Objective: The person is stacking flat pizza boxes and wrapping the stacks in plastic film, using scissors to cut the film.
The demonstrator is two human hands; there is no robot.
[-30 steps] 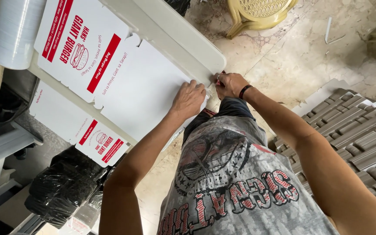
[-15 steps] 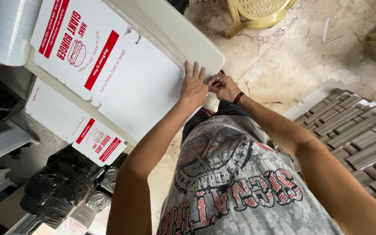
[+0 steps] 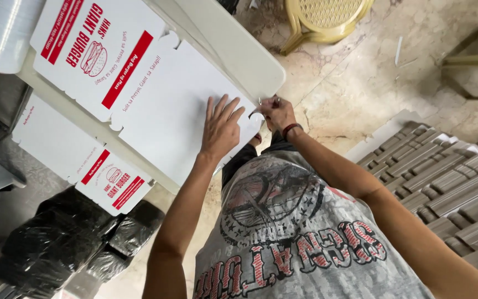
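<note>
Since a moment ago, left hand (image 3: 221,128) spread flat, fingers now splayed on the box blank (image 3: 156,99), pinning it to the desk (image 3: 239,52). Right hand (image 3: 276,112) pinched shut on the blank's corner tab at the desk's edge, likely for folding.

A mottled beige stone floor (image 3: 360,94) lay under daylight. A yellow plastic chair (image 3: 327,19) stood beyond the white table's (image 3: 239,50) far corner; black wrapped bundles (image 3: 56,243) sat below its near edge.
</note>
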